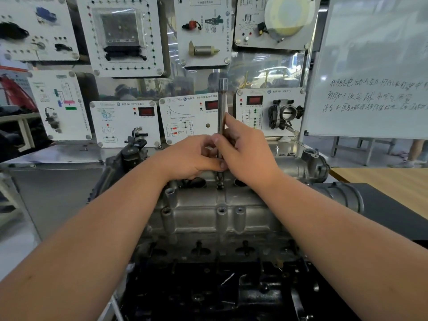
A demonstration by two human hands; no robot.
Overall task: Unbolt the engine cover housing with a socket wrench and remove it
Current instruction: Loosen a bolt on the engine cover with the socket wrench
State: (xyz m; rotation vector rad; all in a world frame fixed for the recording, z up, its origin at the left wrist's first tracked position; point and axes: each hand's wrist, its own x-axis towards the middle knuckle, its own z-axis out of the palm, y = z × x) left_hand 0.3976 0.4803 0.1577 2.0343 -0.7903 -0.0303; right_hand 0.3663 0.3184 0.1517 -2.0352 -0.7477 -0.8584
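Both hands steady a socket extension bar upright on a bolt at the far edge of the engine cover housing.

The engine cover housing [215,212] sits on the engine block, not yet lifted. The socket extension bar [222,117] stands vertical so its socket [219,181] seats squarely. Left hand [194,158] curls round the lower shaft as guide; right hand [245,147] wraps it higher, probably to spin it.

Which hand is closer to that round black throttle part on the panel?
Right. The right hand holds the wrench shaft just below-left of the throttle part. The left hand grips the shaft further left.
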